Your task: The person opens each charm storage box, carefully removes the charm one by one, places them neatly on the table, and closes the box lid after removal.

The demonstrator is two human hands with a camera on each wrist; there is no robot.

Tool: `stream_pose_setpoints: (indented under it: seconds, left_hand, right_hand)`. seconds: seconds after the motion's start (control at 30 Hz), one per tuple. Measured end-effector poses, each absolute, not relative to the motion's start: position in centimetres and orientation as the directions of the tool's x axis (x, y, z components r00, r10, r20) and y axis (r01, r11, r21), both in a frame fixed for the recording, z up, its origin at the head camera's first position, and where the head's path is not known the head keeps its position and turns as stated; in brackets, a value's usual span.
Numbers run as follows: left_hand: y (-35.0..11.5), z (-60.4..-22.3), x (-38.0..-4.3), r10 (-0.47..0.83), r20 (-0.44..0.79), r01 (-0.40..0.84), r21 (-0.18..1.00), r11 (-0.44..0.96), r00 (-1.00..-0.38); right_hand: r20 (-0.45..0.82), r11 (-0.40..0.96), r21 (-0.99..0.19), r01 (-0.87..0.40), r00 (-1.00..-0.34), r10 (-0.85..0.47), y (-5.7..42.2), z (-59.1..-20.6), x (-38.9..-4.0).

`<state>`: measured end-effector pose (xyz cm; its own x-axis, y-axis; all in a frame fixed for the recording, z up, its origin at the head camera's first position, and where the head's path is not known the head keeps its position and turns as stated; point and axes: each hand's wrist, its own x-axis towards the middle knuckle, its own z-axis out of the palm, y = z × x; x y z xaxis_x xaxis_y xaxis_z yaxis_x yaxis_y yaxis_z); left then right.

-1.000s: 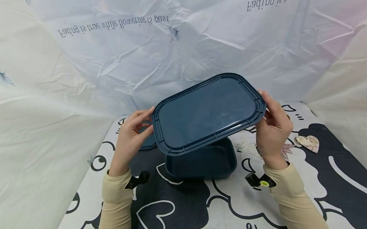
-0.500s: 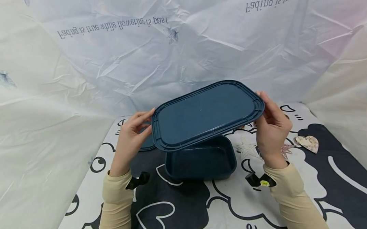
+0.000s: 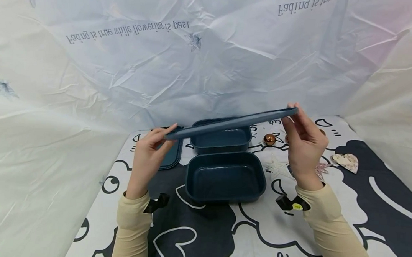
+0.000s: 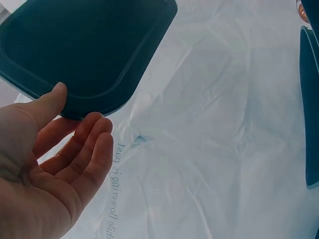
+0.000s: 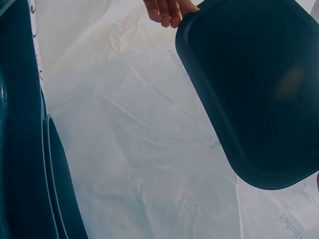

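A dark blue lid (image 3: 227,123) hangs between my two hands above two rectangular boxes, almost edge-on in the head view, right end higher. My left hand (image 3: 146,156) pinches its left end; in the left wrist view the thumb (image 4: 52,102) lies on one face, fingers curled behind. My right hand (image 3: 303,148) pinches the right end between thumb and fingers. Below stands an uncovered dark blue box (image 3: 226,177), nothing visible inside. Behind it is a second similar box (image 3: 222,141), partly hidden by the lid. The right wrist view shows the lid's broad face (image 5: 249,89).
Another blue lid (image 3: 171,157) lies on the table behind my left hand. To the right are a copper ball (image 3: 269,139), a white star (image 3: 277,166), a pink star (image 3: 321,169) and a floral heart (image 3: 346,161). A pale sheet (image 3: 208,67) hangs behind.
The lid has tipped from showing its broad ribbed face to nearly edge-on, its top edge lowering. The rear box and copper ball have come into sight. Both hands keep their grip.
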<state>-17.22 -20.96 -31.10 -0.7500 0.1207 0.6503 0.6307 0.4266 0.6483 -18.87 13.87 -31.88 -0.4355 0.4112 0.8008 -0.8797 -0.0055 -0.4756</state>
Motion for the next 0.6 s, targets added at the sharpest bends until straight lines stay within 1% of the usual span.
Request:
stream_pose_setpoints:
  seconds: [0.07,0.2,0.3,0.53,0.6]
  left_hand:
    - [-20.90,-31.00,-17.21,0.118,0.659,0.632,0.633,0.446,-0.743]
    - [-20.90,-30.95,-17.24,0.139,0.690,0.657,0.580,0.482,-0.711]
    - [-20.90,-30.94,-17.30,0.157,0.703,0.675,0.560,0.481,-0.694]
    - [-20.98,-31.07,-17.54,0.131,0.695,0.663,0.588,0.464,-0.707]
    - [-20.93,-31.09,-17.56,0.138,0.684,0.661,0.602,0.448,-0.716]
  right_hand:
    - [0.797,0.000,-0.484,-0.875,-0.440,0.414,13.91,-31.80,-18.88]
    - [0.794,0.005,-0.499,-0.867,-0.455,0.403,14.02,-31.77,-18.95]
    - [0.792,-0.002,-0.512,-0.859,-0.473,0.386,14.09,-31.75,-18.94]
    - [0.777,-0.006,-0.559,-0.829,-0.525,0.348,14.10,-31.90,-18.89]
    - [0.770,0.023,-0.580,-0.814,-0.539,0.340,14.06,-32.03,-18.86]
